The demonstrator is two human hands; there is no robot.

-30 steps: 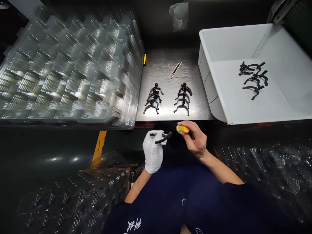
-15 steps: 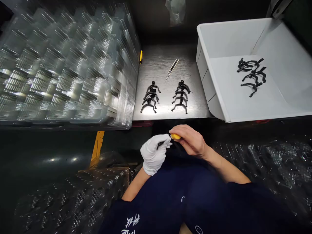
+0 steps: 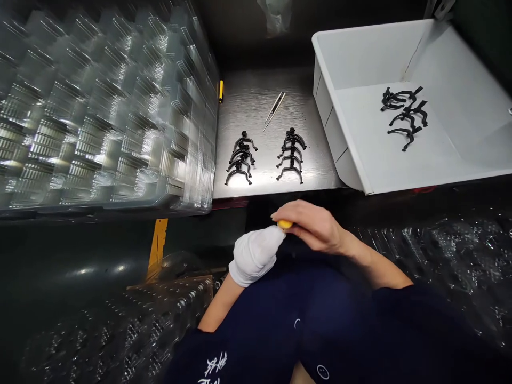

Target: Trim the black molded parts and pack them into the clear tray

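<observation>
My left hand [image 3: 256,253], in a white glove, is closed in front of my body with its fingertips turned towards my right hand. A dark piece showed between those fingers a moment ago, probably a black plastic part; the glove now hides it. My bare right hand [image 3: 312,224] is wrapped round a small tool with a yellow handle [image 3: 285,224]. The tool's tip is hidden where it meets the gloved fingertips. Beyond my hands, curved black plastic parts lie on the metal bench in a left row [image 3: 241,159] and a right row [image 3: 292,154].
A utility knife [image 3: 274,111] and a yellow object [image 3: 221,92] lie on the metal bench [image 3: 256,85]. Stacked clear plastic trays [image 3: 160,181] stand at left. A white bin [image 3: 352,144] at right holds several black parts [image 3: 404,114]. More clear trays [image 3: 132,330] sit low beside me.
My left hand has rolled over, so the back of the glove covers the dark piece. The right hand keeps the yellow handle against its fingertips. The whole view has shifted slightly.
</observation>
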